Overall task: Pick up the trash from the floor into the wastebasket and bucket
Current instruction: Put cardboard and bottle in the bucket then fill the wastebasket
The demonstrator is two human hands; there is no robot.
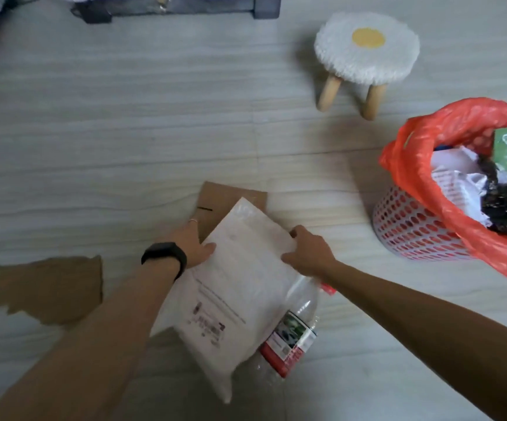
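Observation:
A white plastic mailer bag (240,284) with a printed label is held between both hands at the centre of the floor. My left hand (193,244) grips its left edge, thumb on top. My right hand (308,252) grips its right edge. Under the bag lies a flat brown cardboard piece (212,205) and a crushed clear plastic bottle (294,332) with a red label. A torn cardboard scrap (45,287) lies to the left. The white perforated wastebasket (410,232), lined with a red plastic bag (422,141), stands at the right, filled with paper and wrappers.
A small stool (367,48) with a fluffy white seat and yellow centre stands behind the wastebasket. A dark furniture base (179,10) runs along the top edge. The floor is pale grey tile.

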